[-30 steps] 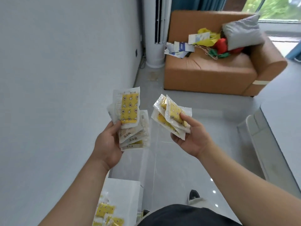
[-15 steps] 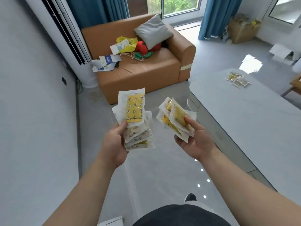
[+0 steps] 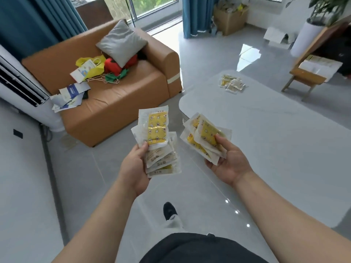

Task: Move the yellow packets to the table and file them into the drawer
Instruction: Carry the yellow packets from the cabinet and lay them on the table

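My left hand (image 3: 133, 168) grips a fanned stack of yellow packets (image 3: 156, 130), the top one upright with a yellow star pattern in a clear wrapper. My right hand (image 3: 228, 162) holds a second bunch of yellow packets (image 3: 206, 134), thumb pressed on top. Both bunches are held above the floor, just left of the grey table (image 3: 275, 149). A small pile of packets (image 3: 231, 84) lies on the table's far end. No drawer is in view.
An orange sofa (image 3: 117, 103) with a grey cushion, papers and toys stands ahead left, next to a white air conditioner (image 3: 22, 86). A wooden stool (image 3: 303, 78) and a cardboard box (image 3: 230, 18) sit beyond the table. My foot (image 3: 170, 210) is on the glossy floor.
The view has swung right from the wall towards the table, which now fills the right side. Both hands keep their packets in the same grip.
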A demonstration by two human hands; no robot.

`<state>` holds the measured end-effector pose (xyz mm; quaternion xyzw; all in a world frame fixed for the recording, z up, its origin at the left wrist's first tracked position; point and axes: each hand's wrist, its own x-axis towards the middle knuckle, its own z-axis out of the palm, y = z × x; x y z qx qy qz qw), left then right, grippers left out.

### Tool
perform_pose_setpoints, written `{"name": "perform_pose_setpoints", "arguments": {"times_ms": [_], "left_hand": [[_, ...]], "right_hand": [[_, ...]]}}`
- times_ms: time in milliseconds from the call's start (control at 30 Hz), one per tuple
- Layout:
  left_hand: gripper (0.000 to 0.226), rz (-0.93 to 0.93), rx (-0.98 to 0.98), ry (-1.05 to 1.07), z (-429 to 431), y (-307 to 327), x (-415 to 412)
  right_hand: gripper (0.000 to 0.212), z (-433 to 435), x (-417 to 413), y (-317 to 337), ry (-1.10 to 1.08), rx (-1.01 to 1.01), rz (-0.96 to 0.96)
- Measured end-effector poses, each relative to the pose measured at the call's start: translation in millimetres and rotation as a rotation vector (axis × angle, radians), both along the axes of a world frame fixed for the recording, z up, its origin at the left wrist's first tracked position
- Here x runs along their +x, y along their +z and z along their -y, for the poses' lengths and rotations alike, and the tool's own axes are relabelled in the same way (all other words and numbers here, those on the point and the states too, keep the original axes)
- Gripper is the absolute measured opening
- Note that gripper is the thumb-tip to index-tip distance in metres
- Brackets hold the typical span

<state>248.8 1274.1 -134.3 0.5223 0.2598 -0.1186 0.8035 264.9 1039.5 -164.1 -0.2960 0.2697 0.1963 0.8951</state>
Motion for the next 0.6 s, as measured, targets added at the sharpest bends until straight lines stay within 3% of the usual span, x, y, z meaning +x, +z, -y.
{"name": "perform_pose_setpoints", "arguments": {"times_ms": [133, 233, 367, 500, 600], "left_hand": [[0.033, -0.034, 0.025, -0.08, 15, -15, 71], [0.033, -0.038, 0.025, -0.145, 28, -26, 138], [0.031, -0.035, 0.027, -0.28, 43, -33, 236], [0.03, -0.048, 0.041, -0.41, 58, -27, 328], [0.03, -0.045, 0.052, -0.493, 76, -23, 389]], "right_hand": [[0.035, 21, 52, -12, -0.108, 0.015, -0.03], [0.017, 34, 100, -13, -0.165, -0.015, -0.021], [0.012, 45, 171, -12, -0.277, -0.045, -0.047], [0.038, 56, 233, -10, -0.387, -0.067, -0.064], [0.042, 68, 273, -8, -0.466, -0.071, -0.055]]}}
